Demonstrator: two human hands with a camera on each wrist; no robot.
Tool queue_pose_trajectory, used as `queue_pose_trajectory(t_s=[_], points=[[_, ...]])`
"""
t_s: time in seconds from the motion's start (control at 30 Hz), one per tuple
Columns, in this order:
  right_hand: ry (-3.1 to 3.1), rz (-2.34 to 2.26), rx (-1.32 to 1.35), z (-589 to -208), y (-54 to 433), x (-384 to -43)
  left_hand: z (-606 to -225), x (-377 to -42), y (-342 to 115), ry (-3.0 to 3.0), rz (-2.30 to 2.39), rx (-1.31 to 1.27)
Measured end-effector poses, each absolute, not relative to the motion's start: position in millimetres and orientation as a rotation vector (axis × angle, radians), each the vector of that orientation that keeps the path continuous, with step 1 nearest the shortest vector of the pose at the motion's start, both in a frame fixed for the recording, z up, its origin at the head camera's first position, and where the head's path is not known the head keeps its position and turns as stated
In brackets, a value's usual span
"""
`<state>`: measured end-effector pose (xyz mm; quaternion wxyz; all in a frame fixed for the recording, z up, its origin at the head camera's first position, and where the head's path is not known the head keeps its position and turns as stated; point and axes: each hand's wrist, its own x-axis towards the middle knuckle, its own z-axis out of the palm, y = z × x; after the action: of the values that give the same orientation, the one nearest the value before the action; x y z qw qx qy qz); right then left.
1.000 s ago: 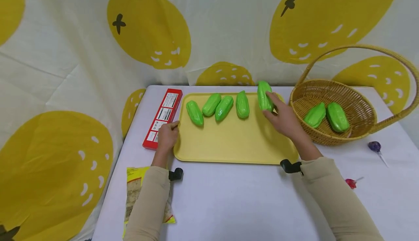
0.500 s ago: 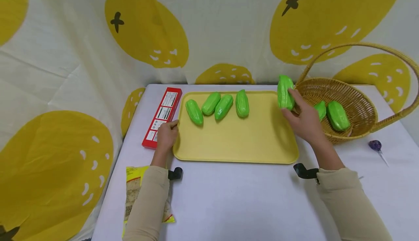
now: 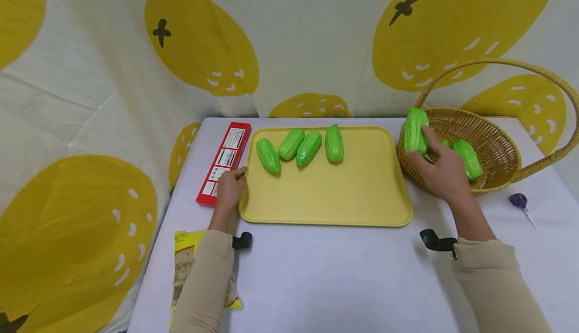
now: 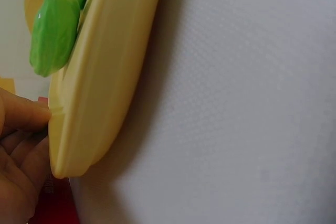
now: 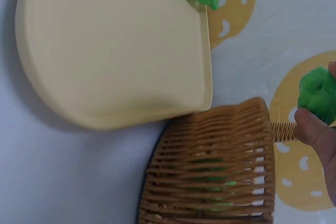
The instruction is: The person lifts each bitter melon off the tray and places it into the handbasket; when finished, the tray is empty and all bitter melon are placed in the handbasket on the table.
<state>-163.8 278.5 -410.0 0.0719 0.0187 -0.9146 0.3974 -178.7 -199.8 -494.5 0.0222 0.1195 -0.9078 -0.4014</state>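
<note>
Your left sleeve (image 3: pixel 203 283) and right sleeve (image 3: pixel 499 285) are long, plain beige and lightly creased, stopping behind your bare left hand (image 3: pixel 231 190) and right hand (image 3: pixel 447 171). The right cuff (image 3: pixel 485 253) forms a broad band. Jutting inward just behind your hands are a short, round-ended black left wrist camera (image 3: pixel 244 240) and a longer, angled black right wrist camera (image 3: pixel 437 241), with a small shiny bit (image 3: pixel 454 255) beside the cuff.
</note>
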Motion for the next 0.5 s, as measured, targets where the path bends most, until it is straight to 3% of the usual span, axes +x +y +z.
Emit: queue_pose_trajectory(t_s=[0.5], points=[[-2.805, 1.158, -0.054, -428, 298, -171, -498, -179, -200, -2.802, -1.212, 0.346]])
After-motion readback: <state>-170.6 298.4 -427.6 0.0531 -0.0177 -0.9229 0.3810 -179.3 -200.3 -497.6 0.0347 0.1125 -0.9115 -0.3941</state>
